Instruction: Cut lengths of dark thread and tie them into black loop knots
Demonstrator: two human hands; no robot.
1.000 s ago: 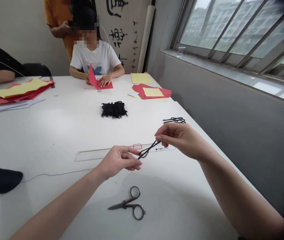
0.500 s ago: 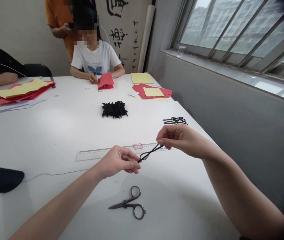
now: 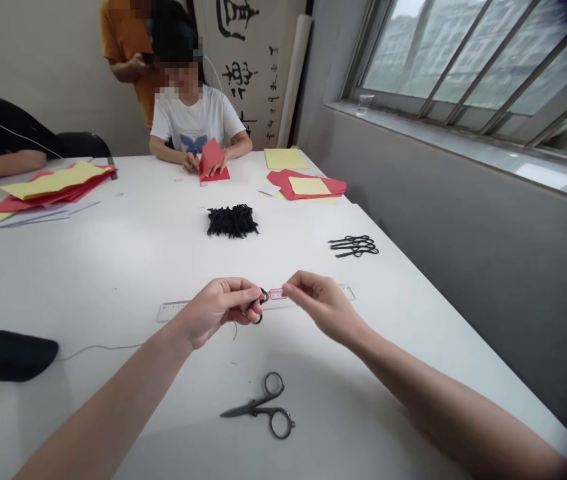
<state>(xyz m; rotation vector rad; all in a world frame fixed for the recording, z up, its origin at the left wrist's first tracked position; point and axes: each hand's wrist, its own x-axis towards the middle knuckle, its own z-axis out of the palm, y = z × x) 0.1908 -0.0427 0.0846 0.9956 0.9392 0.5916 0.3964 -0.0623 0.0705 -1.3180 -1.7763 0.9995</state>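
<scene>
My left hand [image 3: 220, 308] pinches a short black cord [image 3: 262, 299], bunched into a small loop at its fingertips. My right hand [image 3: 319, 304] is close beside it, thumb and forefinger pinched together near the loop; whether they touch the cord I cannot tell. Both hands hover just above a clear plastic ruler [image 3: 173, 310] lying across the white table [image 3: 128, 267]. Small metal scissors [image 3: 262, 413] lie shut on the table nearer to me.
A heap of black cords [image 3: 232, 221] sits mid-table, and a few finished loops [image 3: 354, 246] lie to the right near the table edge. Red and yellow paper sheets [image 3: 53, 183] lie at left and at far right [image 3: 307, 186]. A person opposite handles red paper [image 3: 212, 162]. A dark object [image 3: 8, 353] with a thin wire lies at left.
My hands have come together: the right hand moved left toward the left hand, and the stretched cord is now bunched into a small loop. The view shifted slightly.
</scene>
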